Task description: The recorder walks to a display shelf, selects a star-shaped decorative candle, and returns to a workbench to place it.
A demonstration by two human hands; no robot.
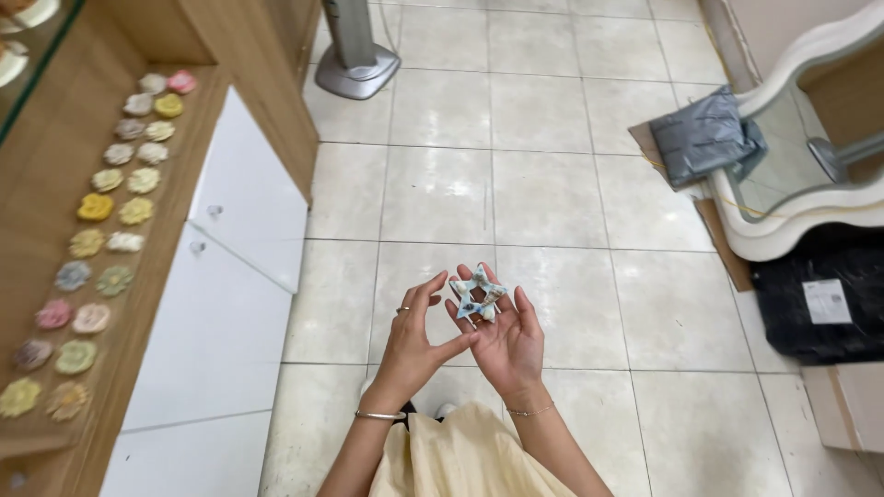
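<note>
Folded paper star (478, 296), pale blue-and-white print, sits at the fingertips of the right hand (505, 342), which is palm-up with fingers spread and lightly cupped under it, holding the star from below. Left hand (416, 339) is just beside it at about 9 o'clock from the star, fingers curled in narrow, thumb tip touching the heel of the right palm, index finger near the star's left point (actual contact with the paper is too small to tell). From both wrists the star lies at 12 o'clock, ahead and slightly up; the right hand is the nearer one since it bears it. No real long axis: the star is roughly even all round, lying flat-ish, points fanning outward. Open room is the pale tiled floor (516, 184) below and ahead, from 10 to 2 o'clock. Edges: white cabinet doors (221, 304) and a wooden shelf (55, 230) with rows of small pastel paper flowers (115, 184) at 9 o'clock, well apart; a white-framed mirror (810, 175) leaning at 2 o'clock, a grey wrapped bundle (704, 138) beside it, dark bag (820, 294) at 3 o'clock, a fan base (357, 69) at 11 o'clock.
</note>
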